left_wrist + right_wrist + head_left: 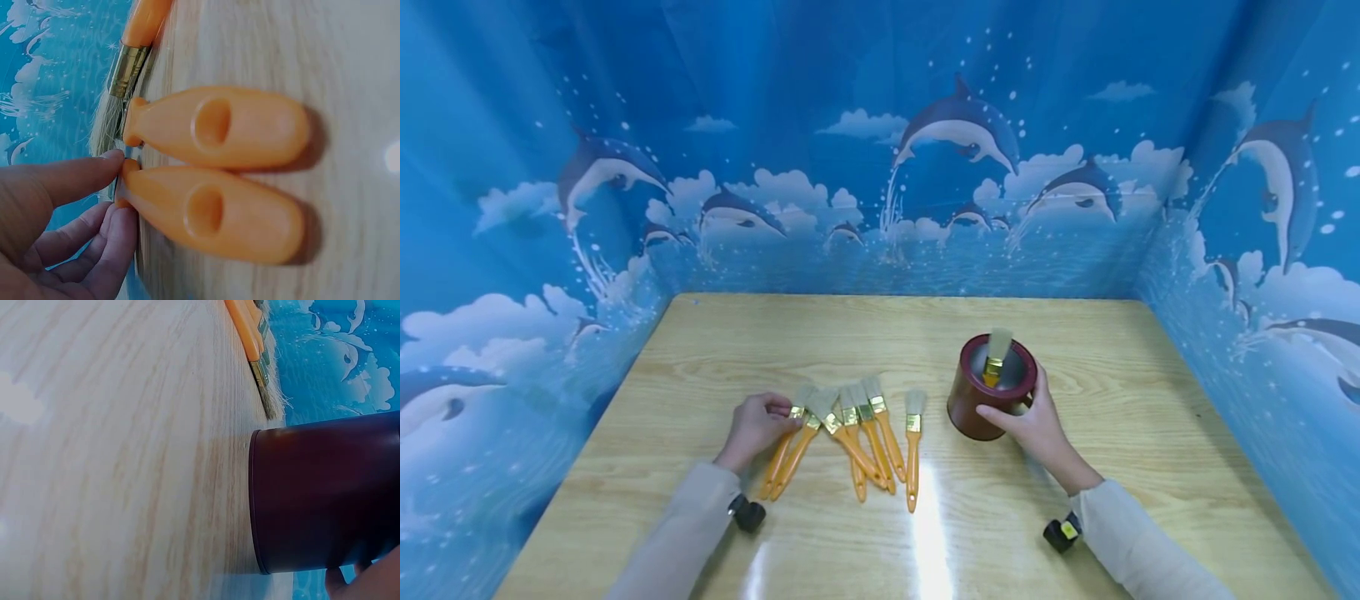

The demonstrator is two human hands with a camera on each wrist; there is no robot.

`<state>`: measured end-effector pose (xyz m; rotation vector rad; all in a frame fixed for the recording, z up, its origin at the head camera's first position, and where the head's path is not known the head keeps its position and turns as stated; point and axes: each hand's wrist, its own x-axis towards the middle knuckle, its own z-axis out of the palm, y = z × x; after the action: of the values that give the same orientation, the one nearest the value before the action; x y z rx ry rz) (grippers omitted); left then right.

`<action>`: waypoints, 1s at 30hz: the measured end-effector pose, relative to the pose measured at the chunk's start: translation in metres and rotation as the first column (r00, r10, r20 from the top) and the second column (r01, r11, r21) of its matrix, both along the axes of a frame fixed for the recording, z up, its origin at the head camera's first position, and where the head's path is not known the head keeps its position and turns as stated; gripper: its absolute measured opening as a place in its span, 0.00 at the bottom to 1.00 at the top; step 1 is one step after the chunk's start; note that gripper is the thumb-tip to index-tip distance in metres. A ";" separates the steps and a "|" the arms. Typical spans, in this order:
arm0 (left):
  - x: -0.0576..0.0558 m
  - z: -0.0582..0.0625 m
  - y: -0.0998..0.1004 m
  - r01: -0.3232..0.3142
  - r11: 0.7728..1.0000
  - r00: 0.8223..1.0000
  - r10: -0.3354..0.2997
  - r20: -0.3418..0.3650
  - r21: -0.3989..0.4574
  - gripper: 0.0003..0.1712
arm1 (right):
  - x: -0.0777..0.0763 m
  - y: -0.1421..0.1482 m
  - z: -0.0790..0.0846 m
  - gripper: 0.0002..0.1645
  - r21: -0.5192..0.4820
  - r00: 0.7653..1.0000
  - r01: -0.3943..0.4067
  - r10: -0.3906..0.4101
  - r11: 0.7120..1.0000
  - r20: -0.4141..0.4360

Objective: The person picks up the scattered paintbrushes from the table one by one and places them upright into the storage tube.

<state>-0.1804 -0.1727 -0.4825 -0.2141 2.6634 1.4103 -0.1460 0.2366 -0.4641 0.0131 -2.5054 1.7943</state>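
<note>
At the left end of a row of paintbrushes, my left hand (760, 427) pinches the outermost paintbrush (774, 471) near its metal band. In the left wrist view, thumb and fingertips meet at the neck of that orange handle (212, 212), with a second handle (219, 125) lying right beside it. My right hand (1032, 421) grips a dark red container (964, 404) from the right, thumb across its front and fingers partly hidden behind it. One paintbrush (997, 350) stands in the container, bristles up. The right wrist view shows the container's side wall (325, 494) and base edge.
Several orange-handled paintbrushes (868, 433) lie overlapped at the middle of the wooden table (760, 333), bristles toward the back. A single paintbrush (912, 454) lies apart to their right. A blue dolphin-print curtain (820, 100) stands behind the table and along both sides.
</note>
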 end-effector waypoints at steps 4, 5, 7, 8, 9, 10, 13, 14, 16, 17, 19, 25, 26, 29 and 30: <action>-0.001 -0.001 0.000 0.010 1.000 1.000 -0.010 0.005 -0.024 0.19 | -0.001 0.001 -0.001 0.64 -0.007 1.000 0.001 -0.001 1.000 0.001; -0.002 -0.001 0.000 0.015 0.999 1.000 -0.015 0.008 -0.032 0.18 | -0.001 0.001 -0.001 0.64 -0.007 1.000 0.002 -0.002 1.000 0.001; -0.002 -0.001 -0.001 0.026 0.998 1.000 -0.026 0.009 -0.055 0.17 | -0.001 0.001 -0.002 0.64 -0.006 1.000 0.003 -0.003 1.000 0.000; -0.003 -0.001 -0.002 0.032 0.997 0.999 -0.032 0.010 -0.064 0.17 | -0.001 0.001 -0.003 0.63 -0.005 1.000 0.004 -0.004 1.000 -0.001; -0.003 0.000 -0.002 0.038 0.996 0.999 -0.038 0.010 -0.074 0.17 | -0.002 0.001 -0.003 0.63 -0.004 1.000 0.005 -0.005 1.000 -0.003; -0.003 0.000 -0.003 0.045 0.995 0.999 -0.044 0.012 -0.085 0.16 | -0.002 0.001 -0.003 0.63 -0.001 1.000 0.007 -0.007 1.000 -0.005; -0.002 0.002 -0.005 0.061 0.993 0.998 -0.060 0.020 -0.101 0.15 | -0.003 0.001 -0.006 0.63 0.003 1.000 0.012 -0.012 1.000 -0.006; -0.002 0.002 -0.005 0.067 0.992 0.998 -0.065 0.021 -0.105 0.15 | -0.003 0.001 -0.006 0.63 0.000 1.000 0.012 -0.012 1.000 -0.006; -0.002 0.004 -0.007 0.073 0.992 0.997 -0.071 0.023 -0.106 0.15 | -0.003 0.001 -0.007 0.63 -0.007 1.000 0.012 -0.012 1.000 -0.007; -0.001 0.004 -0.007 0.076 0.991 0.997 -0.073 0.023 -0.108 0.15 | -0.003 0.001 -0.007 0.63 -0.011 1.000 0.012 -0.012 1.000 -0.007; -0.001 0.005 -0.009 0.075 0.991 0.997 -0.073 0.021 -0.107 0.15 | -0.003 0.000 -0.007 0.63 -0.018 1.000 0.010 -0.010 1.000 -0.007; -0.002 0.005 -0.020 0.066 0.994 0.998 -0.065 0.017 -0.083 0.16 | -0.003 0.000 -0.005 0.63 -0.020 1.000 0.008 -0.009 1.000 -0.007; -0.002 0.006 -0.021 0.067 0.994 0.998 -0.066 0.017 -0.081 0.16 | -0.002 0.000 -0.004 0.63 -0.018 1.000 0.008 -0.008 1.000 -0.006; -0.004 0.009 -0.027 0.066 0.995 0.998 -0.064 0.021 -0.075 0.16 | -0.001 0.000 -0.003 0.63 -0.017 1.000 0.004 -0.004 1.000 -0.006; -0.004 0.011 -0.028 0.065 0.995 0.998 -0.063 0.021 -0.070 0.16 | -0.001 -0.001 -0.002 0.63 -0.020 1.000 0.003 -0.003 1.000 -0.006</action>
<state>-0.1848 -0.2008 -0.4716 -0.1464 2.6820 1.2904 -0.1471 0.2360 -0.4663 0.0141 -2.4819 1.8147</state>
